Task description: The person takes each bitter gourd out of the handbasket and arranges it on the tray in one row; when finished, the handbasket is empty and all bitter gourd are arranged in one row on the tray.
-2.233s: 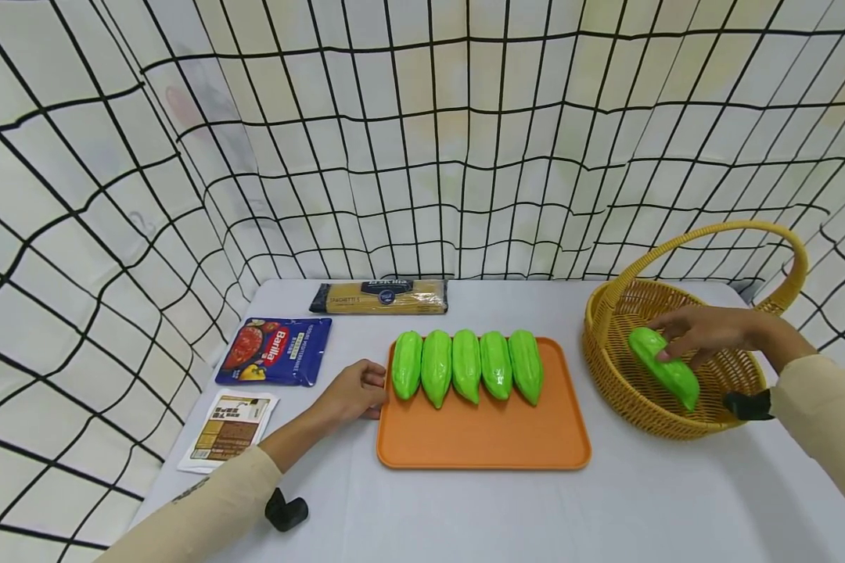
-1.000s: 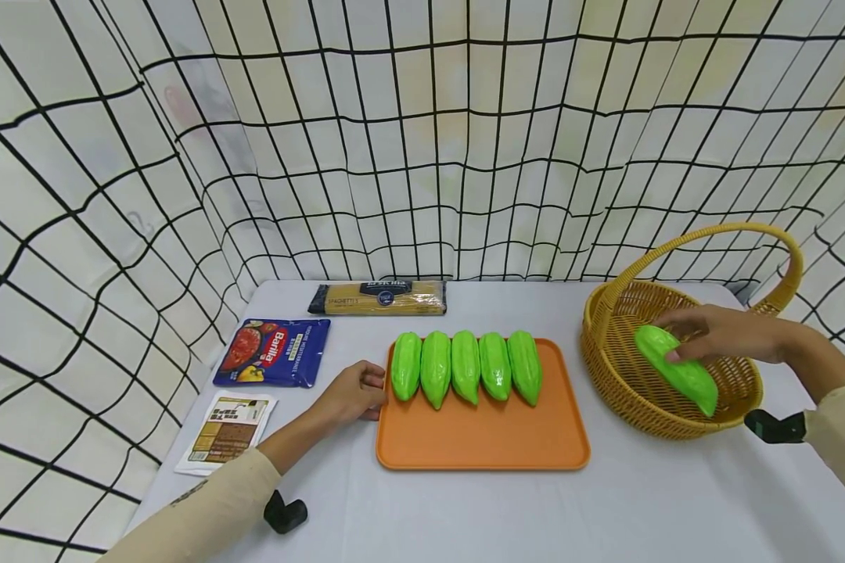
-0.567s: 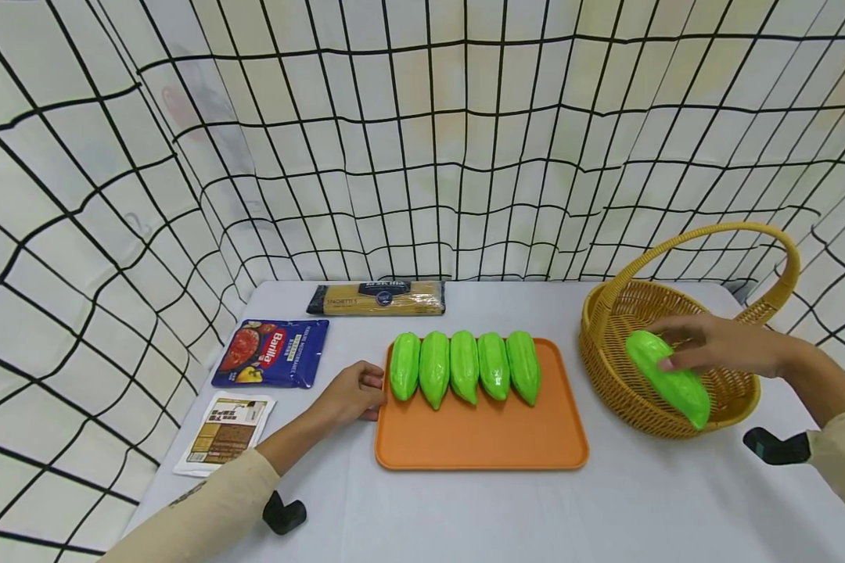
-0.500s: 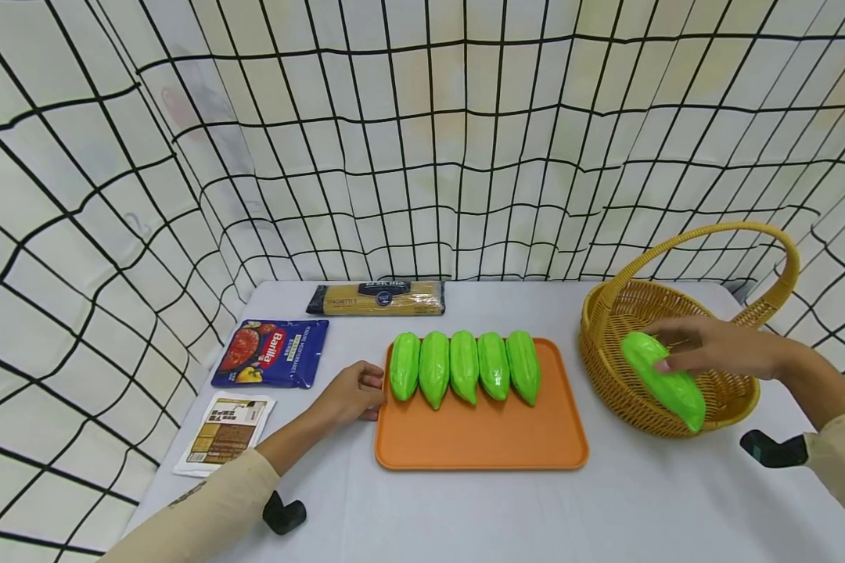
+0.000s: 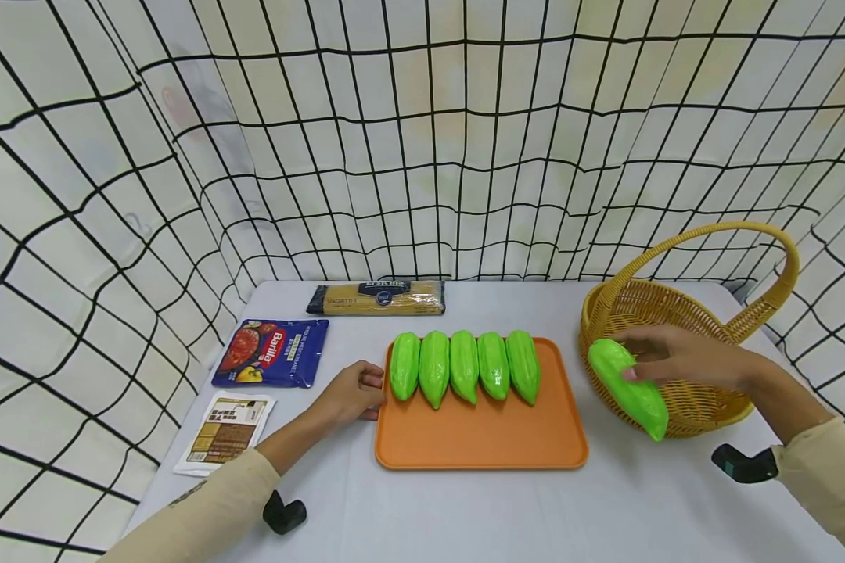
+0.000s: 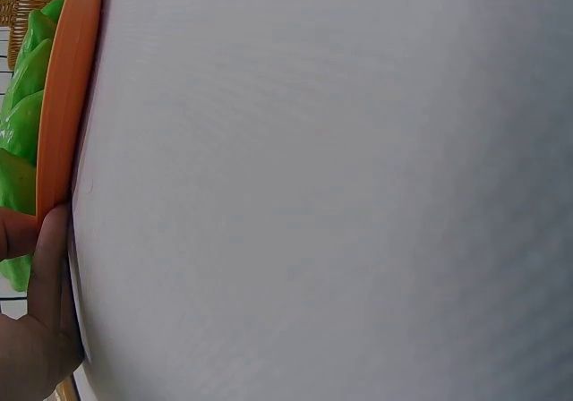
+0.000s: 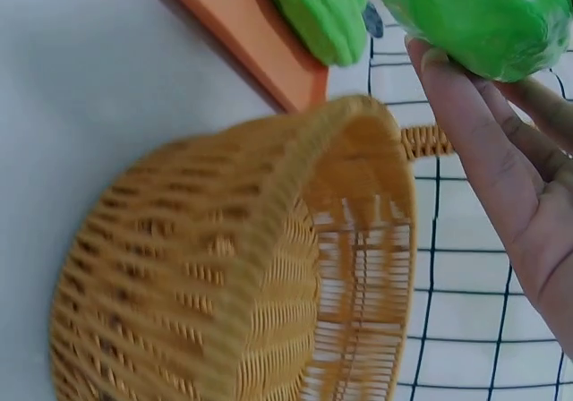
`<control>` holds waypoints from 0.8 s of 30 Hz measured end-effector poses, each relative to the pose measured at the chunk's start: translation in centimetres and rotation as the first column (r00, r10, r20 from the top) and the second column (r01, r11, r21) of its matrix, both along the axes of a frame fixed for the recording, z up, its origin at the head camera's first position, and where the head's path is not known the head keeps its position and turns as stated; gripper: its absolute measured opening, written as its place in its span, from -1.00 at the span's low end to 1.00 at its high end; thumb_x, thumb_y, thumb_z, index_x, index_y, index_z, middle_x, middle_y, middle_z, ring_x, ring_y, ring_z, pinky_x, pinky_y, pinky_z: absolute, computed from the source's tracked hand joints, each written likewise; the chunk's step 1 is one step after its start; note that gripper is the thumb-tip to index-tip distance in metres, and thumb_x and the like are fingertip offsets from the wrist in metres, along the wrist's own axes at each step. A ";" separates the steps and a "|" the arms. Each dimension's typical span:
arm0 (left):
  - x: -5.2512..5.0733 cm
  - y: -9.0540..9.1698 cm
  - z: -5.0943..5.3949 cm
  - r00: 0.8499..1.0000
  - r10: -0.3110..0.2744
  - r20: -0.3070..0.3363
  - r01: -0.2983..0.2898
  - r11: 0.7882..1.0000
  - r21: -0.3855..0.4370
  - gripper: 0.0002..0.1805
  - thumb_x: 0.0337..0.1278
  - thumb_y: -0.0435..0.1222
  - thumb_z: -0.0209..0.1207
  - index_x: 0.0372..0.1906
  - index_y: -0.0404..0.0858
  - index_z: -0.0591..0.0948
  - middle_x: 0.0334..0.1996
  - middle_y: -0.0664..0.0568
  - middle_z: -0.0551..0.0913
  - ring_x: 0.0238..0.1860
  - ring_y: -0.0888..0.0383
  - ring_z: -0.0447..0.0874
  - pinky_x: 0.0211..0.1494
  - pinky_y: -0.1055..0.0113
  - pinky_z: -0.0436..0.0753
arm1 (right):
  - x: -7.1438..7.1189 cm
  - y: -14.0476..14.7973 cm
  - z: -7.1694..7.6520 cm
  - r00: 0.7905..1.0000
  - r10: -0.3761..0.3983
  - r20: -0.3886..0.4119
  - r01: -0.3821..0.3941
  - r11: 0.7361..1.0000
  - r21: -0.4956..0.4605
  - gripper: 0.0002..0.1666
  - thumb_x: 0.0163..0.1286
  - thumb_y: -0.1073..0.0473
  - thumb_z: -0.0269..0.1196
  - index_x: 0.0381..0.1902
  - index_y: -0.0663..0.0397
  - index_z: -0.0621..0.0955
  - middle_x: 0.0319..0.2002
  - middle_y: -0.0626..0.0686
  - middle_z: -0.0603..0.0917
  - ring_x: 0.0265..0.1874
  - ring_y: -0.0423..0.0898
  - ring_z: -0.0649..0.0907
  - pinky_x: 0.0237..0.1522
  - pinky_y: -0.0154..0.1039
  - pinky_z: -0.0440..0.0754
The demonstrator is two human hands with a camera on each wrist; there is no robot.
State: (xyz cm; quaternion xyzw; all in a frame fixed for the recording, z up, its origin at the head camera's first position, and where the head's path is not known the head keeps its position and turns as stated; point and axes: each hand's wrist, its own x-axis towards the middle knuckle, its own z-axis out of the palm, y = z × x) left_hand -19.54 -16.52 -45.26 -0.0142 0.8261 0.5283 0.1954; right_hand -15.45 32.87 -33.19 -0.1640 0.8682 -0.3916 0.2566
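In the head view my right hand (image 5: 683,358) holds a long, glossy green ridged gourd (image 5: 627,387) over the left front rim of the wicker basket (image 5: 704,407). The right wrist view has this held gourd (image 7: 483,16) above and past the basket's rim (image 7: 358,106), thumb and fingers against it. My left hand (image 5: 348,395) pinches the left edge of the orange tray (image 5: 482,438). Up close in the left wrist view, its fingers (image 6: 49,253) lie on either side of the tray's rim (image 6: 67,106). Several similar green gourds (image 5: 465,367) lie side by side along the tray's far half.
A spaghetti pack (image 5: 383,298) lies behind the tray. To the left are a blue Barilla pouch (image 5: 275,353) and a white-and-brown packet (image 5: 227,432). The basket's tall handle (image 5: 704,228) arches above it. Black netting over white cloth (image 5: 458,156) encloses the table's back and sides.
My right hand has lifted the green gourd from inside the basket and moved it left, over the rim toward the tray. The left hand stays at the tray's edge.
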 end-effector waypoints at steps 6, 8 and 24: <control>0.0 -0.1 0.1 1.000 -0.006 0.016 0.006 1.000 -0.013 -0.49 0.15 -0.45 0.20 0.23 -0.38 0.43 0.00 -0.17 0.51 -0.19 0.09 0.62 -0.24 0.27 0.80 | -0.5 -1.4 -0.8 0.999 -0.004 -0.033 0.004 1.000 -0.006 -0.30 0.44 0.02 0.25 0.48 -0.08 0.32 0.27 0.23 0.51 0.20 0.15 0.56 0.00 -0.21 0.72; 0.0 -0.1 0.2 1.000 -0.007 0.015 0.007 1.000 -0.015 -0.49 0.15 -0.45 0.20 0.23 -0.38 0.43 0.00 -0.17 0.51 -0.19 0.09 0.62 -0.24 0.28 0.80 | -0.6 -2.0 -1.0 0.998 0.007 -0.056 -0.008 1.000 -0.015 -0.30 0.44 0.02 0.26 0.47 -0.13 0.32 0.24 0.23 0.52 0.19 0.16 0.57 0.00 -0.17 0.72; 0.1 -0.1 0.2 1.000 0.002 0.014 -0.002 1.000 -0.010 -0.49 0.13 -0.46 0.20 0.23 -0.38 0.43 0.00 -0.16 0.52 -0.18 0.09 0.61 -0.24 0.28 0.80 | -1.8 -5.2 -2.7 0.999 -0.032 0.042 0.036 0.994 -0.103 -0.25 0.44 0.00 0.26 0.48 0.08 0.28 0.28 0.32 0.48 0.08 0.08 0.65 0.00 -0.06 0.77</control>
